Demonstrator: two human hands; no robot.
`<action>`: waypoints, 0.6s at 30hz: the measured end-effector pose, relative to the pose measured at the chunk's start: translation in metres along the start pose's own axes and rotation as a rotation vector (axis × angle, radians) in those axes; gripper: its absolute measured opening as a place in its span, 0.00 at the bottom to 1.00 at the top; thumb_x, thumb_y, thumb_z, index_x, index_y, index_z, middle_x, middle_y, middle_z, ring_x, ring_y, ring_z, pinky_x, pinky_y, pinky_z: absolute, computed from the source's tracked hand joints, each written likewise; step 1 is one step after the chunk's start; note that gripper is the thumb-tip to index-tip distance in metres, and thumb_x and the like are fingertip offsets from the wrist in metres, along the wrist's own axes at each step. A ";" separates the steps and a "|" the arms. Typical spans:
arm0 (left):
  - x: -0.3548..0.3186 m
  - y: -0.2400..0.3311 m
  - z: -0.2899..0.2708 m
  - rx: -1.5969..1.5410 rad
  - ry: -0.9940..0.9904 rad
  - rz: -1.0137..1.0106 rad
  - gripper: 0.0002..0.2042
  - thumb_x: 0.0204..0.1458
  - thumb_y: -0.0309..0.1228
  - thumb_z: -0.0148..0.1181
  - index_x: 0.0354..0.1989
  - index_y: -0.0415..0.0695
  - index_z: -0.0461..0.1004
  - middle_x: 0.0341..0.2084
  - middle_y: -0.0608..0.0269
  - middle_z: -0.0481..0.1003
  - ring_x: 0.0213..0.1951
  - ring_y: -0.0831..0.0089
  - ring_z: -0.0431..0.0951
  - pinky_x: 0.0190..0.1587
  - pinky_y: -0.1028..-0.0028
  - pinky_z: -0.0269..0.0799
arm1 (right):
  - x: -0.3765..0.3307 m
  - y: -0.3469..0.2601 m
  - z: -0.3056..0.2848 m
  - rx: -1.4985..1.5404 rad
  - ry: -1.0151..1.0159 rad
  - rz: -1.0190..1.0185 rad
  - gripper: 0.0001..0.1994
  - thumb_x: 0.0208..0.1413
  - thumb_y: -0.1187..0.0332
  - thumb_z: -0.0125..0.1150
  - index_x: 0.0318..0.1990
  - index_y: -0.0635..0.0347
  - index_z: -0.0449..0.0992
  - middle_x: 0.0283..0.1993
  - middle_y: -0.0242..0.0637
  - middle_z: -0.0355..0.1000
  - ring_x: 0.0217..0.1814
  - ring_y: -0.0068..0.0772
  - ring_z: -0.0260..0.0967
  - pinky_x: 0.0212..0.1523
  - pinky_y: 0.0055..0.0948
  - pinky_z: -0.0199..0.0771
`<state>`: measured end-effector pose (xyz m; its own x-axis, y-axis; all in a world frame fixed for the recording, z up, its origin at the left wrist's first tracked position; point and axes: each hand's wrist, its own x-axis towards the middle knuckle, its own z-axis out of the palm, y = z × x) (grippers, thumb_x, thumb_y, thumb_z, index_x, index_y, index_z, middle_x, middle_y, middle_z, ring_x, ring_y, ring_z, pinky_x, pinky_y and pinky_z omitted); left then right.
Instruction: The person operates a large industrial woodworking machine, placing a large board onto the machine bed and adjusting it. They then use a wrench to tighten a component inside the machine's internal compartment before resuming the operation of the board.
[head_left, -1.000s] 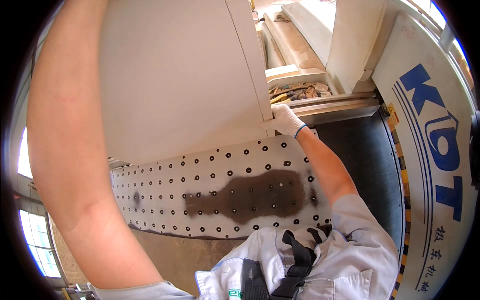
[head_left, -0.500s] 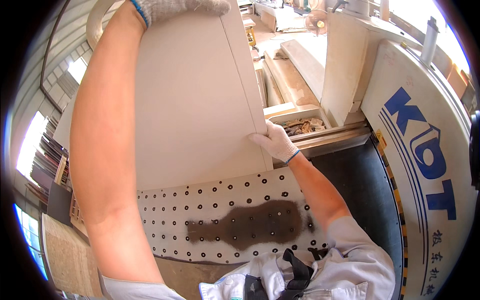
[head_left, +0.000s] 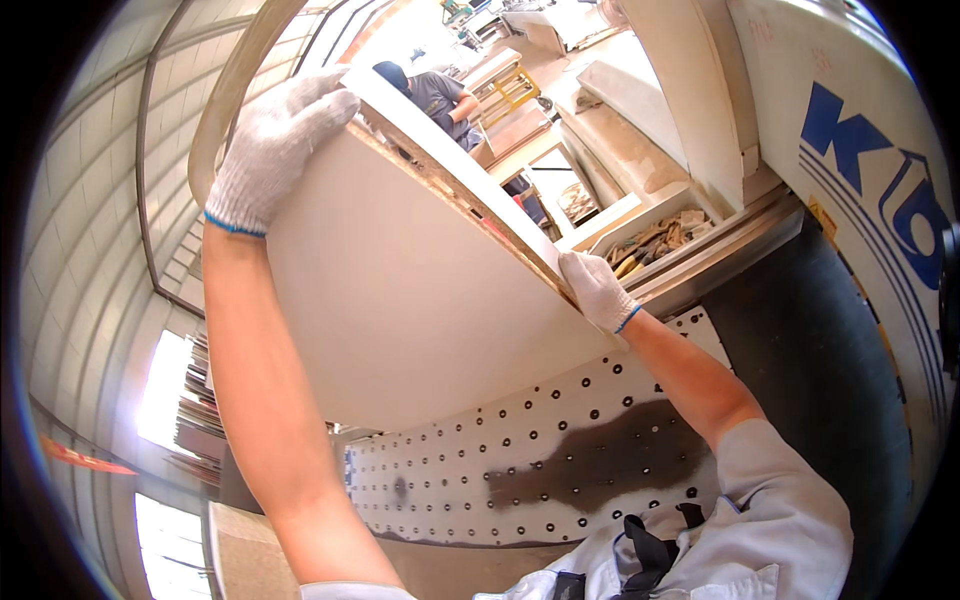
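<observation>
A large pale flat panel point(head_left: 430, 290) stands tilted in front of me. Its narrow long edge, rough and brown along one side, runs slantwise from upper left to lower right. Both my hands wear white knit gloves with blue cuffs. My left hand point(head_left: 285, 150) is closed round the panel's upper corner. Lower down, at the other end of that edge, my right hand point(head_left: 597, 290) grips the panel, its fingertips partly hidden. Beneath the panel lies a white table point(head_left: 430, 480) dotted with rows of black-ringed holes and marked by a dark worn patch.
A white machine housing point(head_left: 770, 100) with blue markings rises on the right, beside a dark surface point(head_left: 800, 320). Beyond my right hand sits a tray point(head_left: 672, 258) of scraps. Another person point(head_left: 440, 105) is farther back. Stacked boards point(head_left: 198, 410) stand at the left.
The panel has tilted, so its narrow edge now shows. My left hand has come lower in the view with the corner, and my right hand appears farther right. The view has turned.
</observation>
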<state>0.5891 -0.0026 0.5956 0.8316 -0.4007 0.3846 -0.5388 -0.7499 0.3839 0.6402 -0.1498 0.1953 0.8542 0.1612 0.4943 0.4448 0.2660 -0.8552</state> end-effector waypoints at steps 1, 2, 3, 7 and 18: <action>0.001 0.001 0.002 0.007 0.011 -0.013 0.22 0.61 0.37 0.64 0.57 0.32 0.76 0.47 0.57 0.81 0.48 0.75 0.78 0.51 0.76 0.73 | 0.003 0.002 -0.002 0.028 -0.010 0.043 0.23 0.73 0.54 0.43 0.34 0.68 0.68 0.28 0.42 0.68 0.35 0.28 0.64 0.41 0.35 0.69; 0.004 0.000 0.003 0.013 0.021 -0.025 0.22 0.61 0.36 0.64 0.57 0.32 0.76 0.47 0.57 0.81 0.48 0.75 0.78 0.51 0.76 0.73 | 0.006 0.003 -0.004 0.055 -0.020 0.086 0.23 0.73 0.54 0.43 0.34 0.68 0.69 0.28 0.43 0.68 0.35 0.28 0.65 0.42 0.36 0.70; 0.005 -0.003 0.003 0.019 0.039 -0.046 0.22 0.60 0.36 0.64 0.57 0.32 0.77 0.46 0.58 0.81 0.47 0.74 0.78 0.51 0.75 0.73 | 0.007 0.002 -0.005 0.083 -0.042 0.131 0.23 0.73 0.54 0.43 0.34 0.69 0.70 0.28 0.44 0.69 0.36 0.28 0.66 0.42 0.36 0.70; 0.011 -0.004 0.001 0.048 0.052 -0.092 0.22 0.60 0.35 0.64 0.57 0.31 0.76 0.46 0.57 0.80 0.47 0.74 0.78 0.51 0.75 0.73 | 0.017 0.020 -0.010 -0.004 -0.154 0.016 0.29 0.72 0.48 0.43 0.38 0.72 0.75 0.33 0.43 0.75 0.39 0.28 0.69 0.44 0.35 0.71; 0.021 -0.004 0.007 0.089 0.133 -0.190 0.17 0.59 0.37 0.65 0.49 0.34 0.80 0.40 0.60 0.80 0.42 0.75 0.78 0.46 0.75 0.73 | 0.028 0.010 -0.018 0.212 -0.267 0.335 0.34 0.70 0.42 0.46 0.38 0.72 0.79 0.35 0.38 0.78 0.40 0.25 0.71 0.45 0.32 0.71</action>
<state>0.6095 -0.0118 0.5967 0.8889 -0.1797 0.4214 -0.3554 -0.8509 0.3869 0.6735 -0.1602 0.1976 0.8298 0.5022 0.2432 0.0683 0.3411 -0.9375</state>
